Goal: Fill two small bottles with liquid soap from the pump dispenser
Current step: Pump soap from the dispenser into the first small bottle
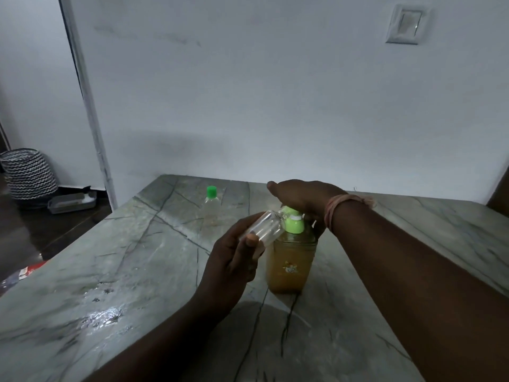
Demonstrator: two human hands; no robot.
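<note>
A pump dispenser (pixel 290 267) with amber soap and a light green pump head stands on the marble table (pixel 115 285), near its middle. My right hand (pixel 298 198) lies flat over the pump top, palm down. My left hand (pixel 234 260) holds a small clear uncapped bottle (pixel 265 230), tilted, its mouth at the pump's nozzle. The bottle looks empty. A second small clear bottle (pixel 211 199) with a green cap stands upright farther back on the table.
A white wall rises right behind the table's far edge. On the floor to the left are a black-and-white zigzag basket (pixel 29 175) and a grey tray (pixel 73 202). A red-and-white packet (pixel 26 271) lies at the table's left edge. Wet patches shine on the left part.
</note>
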